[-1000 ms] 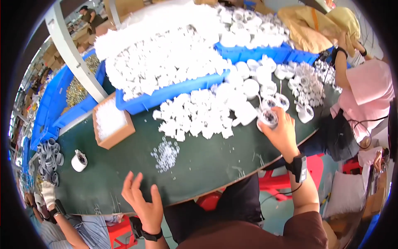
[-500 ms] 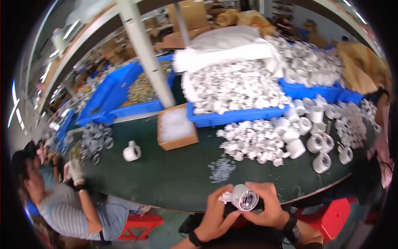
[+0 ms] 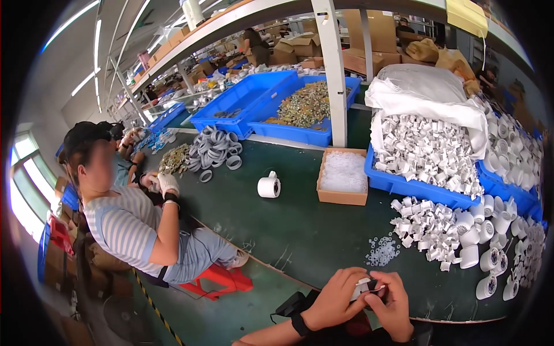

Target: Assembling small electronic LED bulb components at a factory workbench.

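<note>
Near the table's front edge, my two hands hold a white plastic housing [image 3: 362, 288] between them. My left hand [image 3: 337, 297] has its fingers bent around the white side. My right hand [image 3: 393, 305] grips the other side, thumb and fingers closed at a dark part. Fingers cover most of the housing, so its round front does not show. Just beyond my hands lies a scatter of small translucent rings [image 3: 382, 251]. One white cylindrical housing [image 3: 269, 185] with a side knob stands alone farther left on the green table [image 3: 300, 230].
White clips [image 3: 427, 228] are heaped at right, beside white housings [image 3: 489, 262]. Behind them stands a blue bin [image 3: 415, 187] of white parts. A cardboard box [image 3: 341, 198] holds clear pieces. Grey rings [image 3: 216, 151] lie near a gloved co-worker [image 3: 135, 225] seated at left.
The view has swung left, so table items appear farther right. Between my hands the housing has turned; its round front, visible before, is now hidden by my fingers.
</note>
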Available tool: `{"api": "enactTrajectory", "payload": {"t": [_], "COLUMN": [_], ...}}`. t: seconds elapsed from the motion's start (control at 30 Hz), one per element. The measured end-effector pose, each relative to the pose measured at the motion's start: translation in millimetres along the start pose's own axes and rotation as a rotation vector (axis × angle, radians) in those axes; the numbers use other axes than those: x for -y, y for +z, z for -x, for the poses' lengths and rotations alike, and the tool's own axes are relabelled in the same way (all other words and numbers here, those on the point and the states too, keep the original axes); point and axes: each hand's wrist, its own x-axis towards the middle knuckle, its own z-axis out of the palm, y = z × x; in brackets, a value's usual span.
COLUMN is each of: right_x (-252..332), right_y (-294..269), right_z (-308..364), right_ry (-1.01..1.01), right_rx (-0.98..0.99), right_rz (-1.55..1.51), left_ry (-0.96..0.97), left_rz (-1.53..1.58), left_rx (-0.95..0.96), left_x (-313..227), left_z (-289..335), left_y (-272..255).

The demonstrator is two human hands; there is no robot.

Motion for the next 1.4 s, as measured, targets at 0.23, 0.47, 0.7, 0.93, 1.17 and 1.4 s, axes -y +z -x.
{"api": "enactTrajectory", "payload": {"t": [0.23, 0.47, 0.7, 0.93, 1.17, 1.4], "right_x": [9, -7, -4, 5, -18, -43], "right_y": [13, 26, 26, 14, -63, -128], "right_z": [-9, -13, -2, -2, -1, 1], "right_ry": [0.228, 0.21, 0.316, 0.458, -0.132, 0.019], "right_rx": [-0.072, -0.166, -0.162, -0.088, -0.21, -0.349], "right_rz": [-0.463, -0.476, -0.651, -0.796, 0.546, 1.031], "left_ry": [0.011, -0.093, -0.06, -0.005, -0.07, -0.089], "left_rz": [-0.013, 0.085, 0.08, 0.077, 0.092, 0.101], "left_rx": [-0.075, -0.102, -0.009, 0.0, -0.029, -0.033], "left_x": [1, 0, -1, 0, 4, -1], "left_z": [-12, -18, -14, -16, -15, -18], "left_y": [-5, 0, 1, -1, -2, -1]}}
